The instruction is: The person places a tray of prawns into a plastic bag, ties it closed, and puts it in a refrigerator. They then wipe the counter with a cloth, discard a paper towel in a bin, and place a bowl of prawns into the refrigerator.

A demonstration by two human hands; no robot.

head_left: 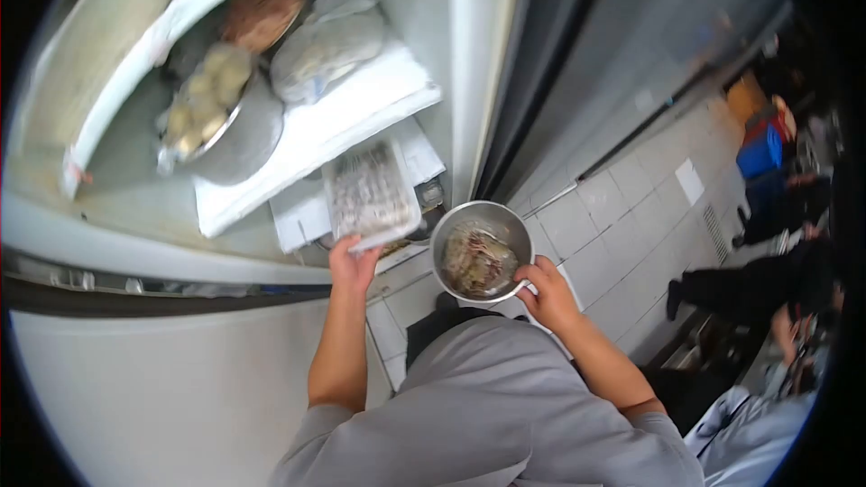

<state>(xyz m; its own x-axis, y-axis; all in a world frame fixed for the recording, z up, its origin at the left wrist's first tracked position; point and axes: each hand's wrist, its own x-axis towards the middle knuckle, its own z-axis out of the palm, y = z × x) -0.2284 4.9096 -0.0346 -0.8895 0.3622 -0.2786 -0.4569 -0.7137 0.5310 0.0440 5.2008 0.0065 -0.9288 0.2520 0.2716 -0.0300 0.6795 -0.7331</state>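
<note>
Left hand: white tray, contents mottled grey-white. Right hand: silver-grey bowl, food brown, streaked dull red. Beyond left grip: white shelf; silver-grey pot, pale-yellow round pieces inside. Right of right grip: pale-grey floor tiles, darker grid lines. Below the 2 grips: plain grey shirt.

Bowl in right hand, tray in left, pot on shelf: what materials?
Bowl: metal, likely stainless steel; smooth grey wall, bright rim. Tray: probably plastic, judging by its whitish, smooth-looking edge; blur leaves it open. Pot: likely metal, perhaps aluminium; dull silver-grey side, lighter rim.
</note>
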